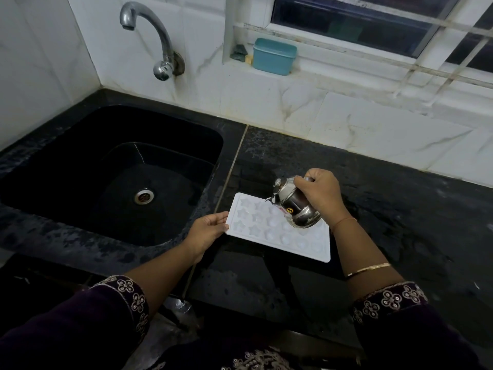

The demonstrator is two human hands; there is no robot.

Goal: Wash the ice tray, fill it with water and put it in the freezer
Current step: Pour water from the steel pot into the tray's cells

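White ice tray [280, 231] flat on black counter [386, 204] right of sink [106, 169], left hand [210, 228] pinching its left edge, right hand [320, 193] closed around steel kettle [293, 206], tilted over tray.

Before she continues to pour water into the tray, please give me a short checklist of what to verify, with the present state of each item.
1. Ice tray lies flat on the countertop: ok.
2. Left hand steadies the tray's left edge: ok.
3. Right hand grips the steel kettle: ok.
4. Kettle tilted with its spout over the tray: ok.
5. Water level in the moulds: cannot tell.
6. Tap off: ok, no stream visible.
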